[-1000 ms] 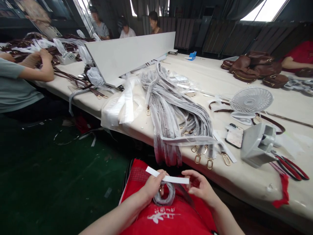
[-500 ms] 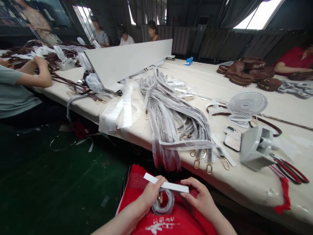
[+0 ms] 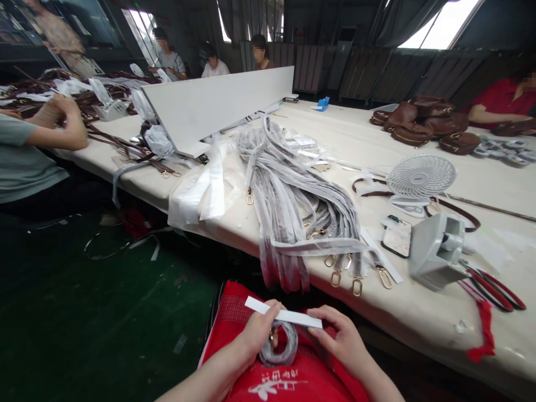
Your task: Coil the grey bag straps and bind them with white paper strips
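The left hand (image 3: 258, 330) is clamped on a flat white strip (image 3: 299, 318) and a plastic-wrapped, ring-shaped coiled strap (image 3: 288, 353) above the wearer's red cloth apron (image 3: 251, 385). The right hand (image 3: 340, 334) meets the strip's far end; whether it pinches, I cannot tell. Translucent plastic sleeves (image 3: 274, 229) contain long straps, gold oval clasps (image 3: 335, 278) protruding. Brown leather zippered bags (image 3: 410, 134) conceal their insides.

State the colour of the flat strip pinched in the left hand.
The strip is plain white, shown best in the head view.

Left hand (image 3: 260, 330) gripping white strip (image 3: 297, 317), coiled wrapped strap (image 3: 292, 343); right hand (image 3: 342, 334) at strip's end.
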`<state>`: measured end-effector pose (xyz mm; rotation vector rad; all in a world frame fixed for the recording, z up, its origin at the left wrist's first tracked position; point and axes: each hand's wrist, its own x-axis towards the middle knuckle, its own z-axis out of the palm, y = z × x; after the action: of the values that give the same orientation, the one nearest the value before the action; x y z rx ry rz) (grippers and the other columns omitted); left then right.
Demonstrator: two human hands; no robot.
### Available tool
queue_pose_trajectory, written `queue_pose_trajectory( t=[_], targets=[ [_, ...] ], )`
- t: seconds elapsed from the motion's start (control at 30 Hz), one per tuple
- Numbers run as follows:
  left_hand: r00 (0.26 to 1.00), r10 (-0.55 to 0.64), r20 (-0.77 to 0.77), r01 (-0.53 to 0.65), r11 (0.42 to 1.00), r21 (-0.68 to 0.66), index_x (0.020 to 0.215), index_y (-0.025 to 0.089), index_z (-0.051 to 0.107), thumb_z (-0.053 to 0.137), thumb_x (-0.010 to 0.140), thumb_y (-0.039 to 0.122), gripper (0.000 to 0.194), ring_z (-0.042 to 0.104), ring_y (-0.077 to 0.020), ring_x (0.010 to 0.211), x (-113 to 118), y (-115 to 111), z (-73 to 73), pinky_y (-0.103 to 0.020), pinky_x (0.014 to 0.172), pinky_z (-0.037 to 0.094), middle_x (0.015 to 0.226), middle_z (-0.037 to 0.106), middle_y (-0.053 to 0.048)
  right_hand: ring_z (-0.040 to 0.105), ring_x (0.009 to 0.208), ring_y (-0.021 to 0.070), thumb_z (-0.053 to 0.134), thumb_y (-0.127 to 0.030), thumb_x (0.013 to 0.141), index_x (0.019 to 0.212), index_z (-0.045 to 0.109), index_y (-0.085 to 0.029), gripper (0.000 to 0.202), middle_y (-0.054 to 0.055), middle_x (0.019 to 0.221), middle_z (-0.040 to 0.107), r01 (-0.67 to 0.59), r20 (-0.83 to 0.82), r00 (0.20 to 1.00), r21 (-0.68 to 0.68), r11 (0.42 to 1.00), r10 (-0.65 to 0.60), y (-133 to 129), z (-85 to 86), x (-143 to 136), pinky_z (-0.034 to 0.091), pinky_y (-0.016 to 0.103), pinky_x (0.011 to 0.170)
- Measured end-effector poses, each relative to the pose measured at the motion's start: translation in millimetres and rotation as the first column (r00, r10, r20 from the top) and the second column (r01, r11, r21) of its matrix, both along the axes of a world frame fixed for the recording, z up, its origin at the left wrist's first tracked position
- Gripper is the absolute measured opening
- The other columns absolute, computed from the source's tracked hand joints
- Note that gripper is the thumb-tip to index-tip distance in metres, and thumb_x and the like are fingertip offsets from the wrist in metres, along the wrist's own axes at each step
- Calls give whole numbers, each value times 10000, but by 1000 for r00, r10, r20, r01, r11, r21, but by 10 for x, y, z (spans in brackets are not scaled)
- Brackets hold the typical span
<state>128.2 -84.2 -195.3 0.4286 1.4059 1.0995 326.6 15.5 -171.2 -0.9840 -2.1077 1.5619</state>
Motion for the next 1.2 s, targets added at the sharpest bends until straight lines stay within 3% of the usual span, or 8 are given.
queue_pose_trajectory(
  t=[0.27, 0.33, 0.47, 0.63, 0.77, 0.97, 1.07, 1.2],
  targets=[
    [1000, -14, -9, 14, 1000, 6, 826, 180, 566, 525, 766, 725, 550, 413, -91, 347, -7, 6, 20, -205, 376, 270, 431, 482, 71, 672, 971, 274, 793, -473, 732, 1041, 722, -212, 410, 101, 1051, 734, 103, -145, 973, -417, 903, -178, -57, -146, -3, 527, 415, 896],
    [1000, -17, -14, 17, 1000, 10, 837, 179, 567, 522, 772, 725, 552, 416, -92, 351, -6, -2, 21, -208, 378, 273, 447, 493, 67, 676, 961, 275, 758, -476, 767, 1032, 728, -212, 376, 103, 1038, 733, 97, -137, 978, -380, 920, -159, -38, -141, -12, 527, 417, 894],
    [996, -62, -61, 65, 997, 39, 840, 175, 571, 511, 783, 729, 560, 425, -89, 358, 3, 2, 7, -215, 374, 275, 518, 534, 48, 668, 939, 254, 635, -390, 876, 1082, 734, -234, 277, 104, 1005, 701, -55, -88, 995, -20, 998, 53, 24, -8, -75, 532, 390, 864],
    [992, -98, -82, 103, 993, 51, 837, 182, 565, 490, 785, 748, 573, 419, -85, 359, 7, 44, 17, -218, 369, 270, 548, 524, 52, 671, 869, 211, 597, -384, 921, 1124, 738, -307, 258, 73, 992, 706, -243, 74, 970, 224, 944, 232, 80, 213, -225, 524, 318, 783],
    [983, -143, -112, 152, 985, 78, 857, 186, 556, 617, 725, 711, 545, 420, -78, 391, -17, 48, 103, -216, 400, 285, 588, 534, 56, 677, 770, 199, 556, -399, 946, 1058, 774, -303, 263, 55, 846, 738, -245, 109, 967, 143, 959, 230, 89, 257, -304, 501, 293, 702],
    [965, -170, -198, 197, 972, 125, 852, 175, 574, 825, 627, 399, 405, 487, -109, 623, -47, 33, 233, -215, 582, 384, 689, 554, 42, 693, 774, 243, 605, -465, 893, 912, 812, -211, 329, 64, 835, 783, -151, 51, 985, -173, 973, 162, 118, 244, -298, 502, 297, 668],
    [962, -189, -197, 217, 967, 132, 850, 178, 577, 802, 657, 399, 370, 502, -119, 657, -41, 62, 250, -219, 611, 397, 701, 558, 37, 689, 762, 239, 620, -476, 879, 908, 811, -190, 345, 55, 848, 787, -143, 28, 988, -245, 959, 154, 144, 277, -289, 501, 285, 648],
    [971, -177, -158, 193, 977, 92, 834, 189, 567, 720, 706, 535, 399, 412, -90, 435, 1, 108, 216, -210, 437, 303, 531, 452, 80, 695, 739, 229, 603, -437, 900, 921, 806, -211, 304, 36, 833, 783, -190, 54, 978, -167, 968, 201, 138, 367, -291, 521, 289, 661]
  ],
)
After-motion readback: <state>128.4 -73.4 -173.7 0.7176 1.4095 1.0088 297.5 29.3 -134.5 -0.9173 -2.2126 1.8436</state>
